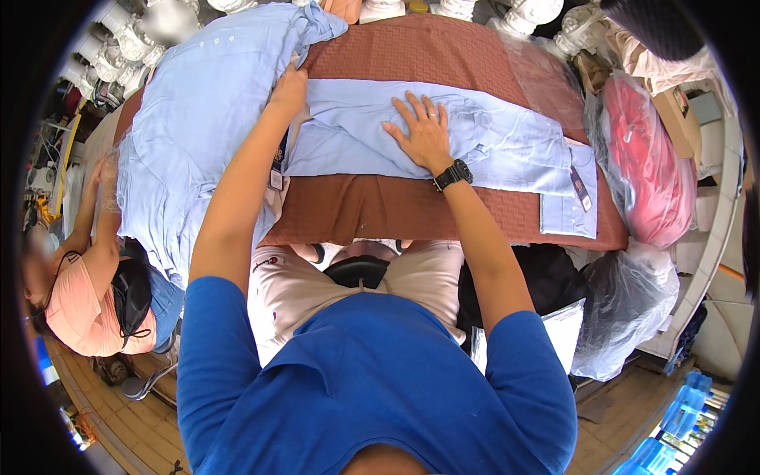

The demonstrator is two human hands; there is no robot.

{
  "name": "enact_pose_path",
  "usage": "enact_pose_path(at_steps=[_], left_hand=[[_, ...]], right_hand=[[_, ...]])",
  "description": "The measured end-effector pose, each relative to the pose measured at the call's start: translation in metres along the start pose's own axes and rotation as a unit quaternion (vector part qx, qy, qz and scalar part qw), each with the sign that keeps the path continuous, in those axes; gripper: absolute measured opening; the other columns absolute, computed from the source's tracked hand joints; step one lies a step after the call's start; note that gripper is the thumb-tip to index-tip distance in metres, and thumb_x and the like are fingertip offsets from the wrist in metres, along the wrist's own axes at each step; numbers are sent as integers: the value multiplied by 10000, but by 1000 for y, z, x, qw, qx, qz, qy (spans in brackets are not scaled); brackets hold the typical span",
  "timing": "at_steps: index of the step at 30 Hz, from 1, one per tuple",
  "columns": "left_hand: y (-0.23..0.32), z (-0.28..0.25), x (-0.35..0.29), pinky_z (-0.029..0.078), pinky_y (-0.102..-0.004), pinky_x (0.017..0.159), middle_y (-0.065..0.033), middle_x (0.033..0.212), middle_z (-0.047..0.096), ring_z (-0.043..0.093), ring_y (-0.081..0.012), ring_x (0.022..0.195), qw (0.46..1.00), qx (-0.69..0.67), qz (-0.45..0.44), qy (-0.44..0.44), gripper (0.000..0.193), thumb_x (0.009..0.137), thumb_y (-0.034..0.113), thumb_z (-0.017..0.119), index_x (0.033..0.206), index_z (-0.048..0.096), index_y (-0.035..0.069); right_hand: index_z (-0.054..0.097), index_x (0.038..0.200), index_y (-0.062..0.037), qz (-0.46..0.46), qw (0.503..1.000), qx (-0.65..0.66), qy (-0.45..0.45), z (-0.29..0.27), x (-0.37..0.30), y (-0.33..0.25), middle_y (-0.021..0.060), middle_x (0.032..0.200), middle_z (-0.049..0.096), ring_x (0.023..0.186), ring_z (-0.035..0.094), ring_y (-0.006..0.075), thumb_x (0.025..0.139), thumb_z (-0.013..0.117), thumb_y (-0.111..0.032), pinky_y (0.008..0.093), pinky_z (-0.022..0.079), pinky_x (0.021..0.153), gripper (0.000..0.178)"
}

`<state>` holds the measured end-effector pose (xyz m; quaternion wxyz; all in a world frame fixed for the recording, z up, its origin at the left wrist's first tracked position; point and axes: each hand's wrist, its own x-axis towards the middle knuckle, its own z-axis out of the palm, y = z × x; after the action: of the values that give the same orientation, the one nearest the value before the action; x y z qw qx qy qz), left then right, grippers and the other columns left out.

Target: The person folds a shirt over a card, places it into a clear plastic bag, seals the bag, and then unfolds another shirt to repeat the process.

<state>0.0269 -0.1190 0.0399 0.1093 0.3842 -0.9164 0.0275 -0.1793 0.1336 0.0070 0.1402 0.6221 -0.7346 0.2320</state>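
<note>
A light blue shirt (186,111) with small buttons spreads over the left part of the table. My left hand (290,89) is at its right edge, fingers closed on the cloth, though the fingertips are partly hidden. My right hand (425,136), wearing a black watch, lies flat with fingers spread on a long folded light blue garment (348,131). This garment stretches rightward and is wrinkled beside my fingers. A dark hang tag (580,188) rests at its right end, on a folded blue piece (556,218). Another tag (277,168) hangs below my left wrist.
A brown textured cloth (380,55) covers the table. At left, a person in a peach top (87,313) reaches toward the shirt's edge. Plastic-wrapped red clothing (645,158) and a clear plastic bag (629,313) are at right. White balusters (522,16) line the far side.
</note>
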Motion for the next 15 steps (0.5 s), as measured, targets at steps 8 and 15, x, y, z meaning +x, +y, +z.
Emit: enact_pose_path(at_steps=[8, 15], left_hand=[[22, -30, -26, 535, -407, 924, -296, 1172, 638, 637, -390, 1110, 965, -100, -162, -181, 359, 786, 103, 633, 1101, 660, -68], [-24, 27, -12, 541, -414, 852, -260, 985, 693, 687, -365, 955, 967, -105, -182, -144, 369, 782, 298, 714, 899, 715, -52]], right_hand=[[513, 1414, -224, 8, 1000, -14, -9, -1, -2, 2, 90, 1495, 432, 1381, 356, 344, 937, 472, -615, 574, 190, 1149, 618], [535, 1395, -210, 4, 1000, 3, -3, 0, 0, -3, 100, 1488, 440, 1371, 367, 354, 929, 480, -616, 586, 192, 1143, 621]])
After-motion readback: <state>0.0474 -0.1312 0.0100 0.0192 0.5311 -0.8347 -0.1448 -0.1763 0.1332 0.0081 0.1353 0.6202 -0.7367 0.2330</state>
